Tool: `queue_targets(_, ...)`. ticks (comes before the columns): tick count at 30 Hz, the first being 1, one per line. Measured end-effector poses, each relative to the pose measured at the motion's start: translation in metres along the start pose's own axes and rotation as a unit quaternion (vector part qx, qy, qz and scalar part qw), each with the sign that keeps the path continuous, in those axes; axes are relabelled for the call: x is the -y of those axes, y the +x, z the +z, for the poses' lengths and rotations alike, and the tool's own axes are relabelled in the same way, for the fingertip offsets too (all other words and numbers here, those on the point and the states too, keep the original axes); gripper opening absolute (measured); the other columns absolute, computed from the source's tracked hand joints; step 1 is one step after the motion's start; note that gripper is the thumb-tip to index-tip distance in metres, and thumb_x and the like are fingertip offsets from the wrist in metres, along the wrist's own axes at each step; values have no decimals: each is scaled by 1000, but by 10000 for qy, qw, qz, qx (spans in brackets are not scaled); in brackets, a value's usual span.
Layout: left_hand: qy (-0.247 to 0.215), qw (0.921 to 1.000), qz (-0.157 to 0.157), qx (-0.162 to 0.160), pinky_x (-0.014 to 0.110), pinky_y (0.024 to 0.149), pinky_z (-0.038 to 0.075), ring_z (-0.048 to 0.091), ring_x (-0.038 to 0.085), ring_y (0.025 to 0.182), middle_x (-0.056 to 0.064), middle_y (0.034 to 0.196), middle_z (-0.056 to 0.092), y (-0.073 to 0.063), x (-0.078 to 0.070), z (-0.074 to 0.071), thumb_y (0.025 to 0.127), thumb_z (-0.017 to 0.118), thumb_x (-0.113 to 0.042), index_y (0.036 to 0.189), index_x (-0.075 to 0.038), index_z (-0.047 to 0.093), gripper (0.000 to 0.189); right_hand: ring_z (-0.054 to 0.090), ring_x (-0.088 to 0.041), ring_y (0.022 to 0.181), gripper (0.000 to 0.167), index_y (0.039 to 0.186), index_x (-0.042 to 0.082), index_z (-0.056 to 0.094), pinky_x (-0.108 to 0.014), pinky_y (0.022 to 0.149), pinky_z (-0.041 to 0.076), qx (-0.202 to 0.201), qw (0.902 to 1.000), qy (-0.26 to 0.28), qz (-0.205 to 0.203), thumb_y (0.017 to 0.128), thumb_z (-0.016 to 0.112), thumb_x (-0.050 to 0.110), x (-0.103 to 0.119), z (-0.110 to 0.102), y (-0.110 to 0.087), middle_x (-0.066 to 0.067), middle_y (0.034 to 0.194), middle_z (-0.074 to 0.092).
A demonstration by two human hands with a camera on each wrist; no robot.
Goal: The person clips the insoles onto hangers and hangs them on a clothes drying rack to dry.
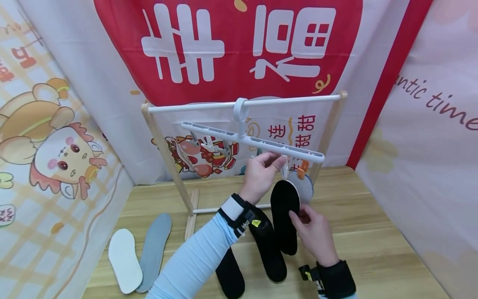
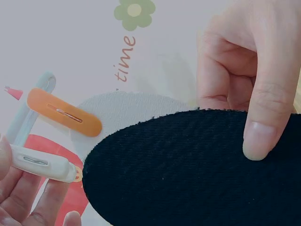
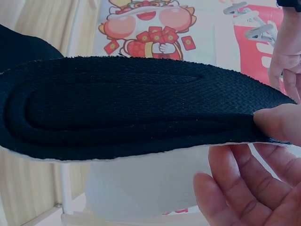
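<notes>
While the left hand (image 1: 260,176) pinches a white clip (image 1: 285,169) beneath the hanger (image 1: 261,143), the head view shows the right hand (image 1: 316,234) holding the black insole (image 1: 285,211) by its three-o'clock edge, at five o'clock from the hanger's hook (image 1: 237,111). In the left-wrist view the clip's tip seems to meet the insole's rounded end — whether it bites, I cannot tell — with an orange clip (image 2: 47,103) at one o'clock. In the right-wrist view the right thumb (image 3: 280,122) presses the dark face, fingers (image 3: 230,172) under the pale underside; the insole looks light, soft and bendy, so a mid-edge pinch should likely limit drooping.
</notes>
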State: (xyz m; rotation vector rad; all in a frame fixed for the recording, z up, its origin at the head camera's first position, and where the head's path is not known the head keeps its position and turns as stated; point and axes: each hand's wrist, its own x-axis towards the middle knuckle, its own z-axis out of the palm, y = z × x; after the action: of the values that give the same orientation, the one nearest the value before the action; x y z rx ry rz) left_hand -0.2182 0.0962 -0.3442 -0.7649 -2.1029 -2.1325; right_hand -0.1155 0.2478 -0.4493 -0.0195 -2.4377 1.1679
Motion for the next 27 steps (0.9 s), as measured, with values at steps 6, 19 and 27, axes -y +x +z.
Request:
queue_targets(6,-108,9999,61,91,30,84,53,65,15,98,5,104,74,0,-1,-1,96,65,-31,113,-7,71,31,61,-11,69,9,92,8,70,-27,63,54,-35,10000,-43,-23,93,71,17,2,-2,4,0,79,67)
queue_targets(19,18,10000,39,59,28,81,52,65,13,93,6,100,74,-1,-1,1,96,65,-25,108,-3,72,26,62,-12,72,11,97,7,70,-27,68,56,-100,9998,9,-163,93,72,17,13,-2,11,-3,85,69)
queue_targets(27,87,9999,51,111,29,82,53,66,14,93,9,101,73,-2,-1,-1,96,65,-27,107,-5,73,26,63,-12,72,12,97,7,69,-27,68,56,-101,9998,52,-190,93,71,18,16,-3,15,-3,85,69)
